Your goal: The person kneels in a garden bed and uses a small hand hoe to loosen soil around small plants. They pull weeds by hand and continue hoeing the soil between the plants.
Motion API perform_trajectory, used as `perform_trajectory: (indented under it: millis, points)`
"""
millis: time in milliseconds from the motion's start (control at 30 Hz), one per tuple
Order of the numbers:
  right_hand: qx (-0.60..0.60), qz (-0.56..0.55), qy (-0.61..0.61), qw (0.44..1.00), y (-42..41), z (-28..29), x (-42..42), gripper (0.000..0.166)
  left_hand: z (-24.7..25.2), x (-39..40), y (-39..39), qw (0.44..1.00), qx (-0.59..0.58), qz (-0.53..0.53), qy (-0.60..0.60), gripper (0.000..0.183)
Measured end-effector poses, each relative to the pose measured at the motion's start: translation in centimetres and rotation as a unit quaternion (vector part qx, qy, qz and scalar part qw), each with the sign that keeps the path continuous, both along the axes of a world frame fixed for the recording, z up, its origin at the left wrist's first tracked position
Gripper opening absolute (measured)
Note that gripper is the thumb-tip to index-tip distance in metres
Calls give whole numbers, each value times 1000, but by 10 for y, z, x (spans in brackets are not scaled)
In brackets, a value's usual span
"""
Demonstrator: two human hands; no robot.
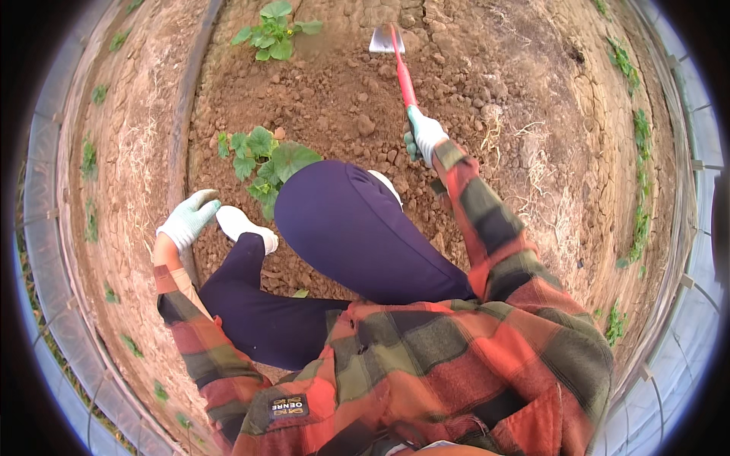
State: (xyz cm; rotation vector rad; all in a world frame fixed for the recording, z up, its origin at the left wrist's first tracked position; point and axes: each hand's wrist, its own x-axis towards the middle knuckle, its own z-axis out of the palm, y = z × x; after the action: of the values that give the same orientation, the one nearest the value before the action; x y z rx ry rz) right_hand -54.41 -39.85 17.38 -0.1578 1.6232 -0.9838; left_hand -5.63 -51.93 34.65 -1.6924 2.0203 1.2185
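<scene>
My right hand (425,135), in a white and green glove, is closed around the handle of a short hoe (406,82) with a red shaft. The hoe's metal blade (386,41) rests at the soil, right of a leafy plant (276,34) with a small yellow flower. My left hand (191,219), gloved the same way, is empty with fingers loosely extended, beside my white shoe (242,225) and near a dark drip hose (191,85). Between my left foot and bent knee grows a second broad-leaved plant (268,162), partly hidden by the knee.
Loose, crumbly soil (342,91) lies around the plants. Dry roots and straw (539,159) are scattered on the right. Further plant rows stand at the left (88,157) and right (641,188), beside the translucent greenhouse walls (707,131).
</scene>
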Motion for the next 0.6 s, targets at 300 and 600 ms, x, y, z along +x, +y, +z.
perform_trajectory:
  millis: [300,600]
  points:
    - [96,360,229,899,150,-70,38,74,11,17,10,999,18,37,21,48]
    - [-18,152,21,988,12,-2,50,46,-10,-4,-4,1000,17,12,16,49]
